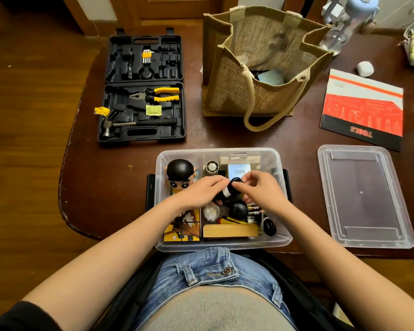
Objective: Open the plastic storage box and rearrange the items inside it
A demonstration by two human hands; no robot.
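The clear plastic storage box [161, 161] stands open at the table's near edge, its lid [363, 197] lying flat to the right. Inside are a cartoon figure [181, 173], a small fan [211, 167], a boxed "Q88" pack [239, 169], batteries [253, 209], a wooden block [230, 230] and a yellow card [182, 230]. Over the box's middle, my left hand [202, 192] and my right hand [261, 189] together hold a small black object with a white band [230, 188]. Fingertips of both pinch its top.
An open black tool case [142, 89] with pliers and a hammer lies at the back left. A jute bag [261, 63] stands behind the box. A red "TOOLS" booklet [362, 108] and a water bottle [347, 25] are at the back right.
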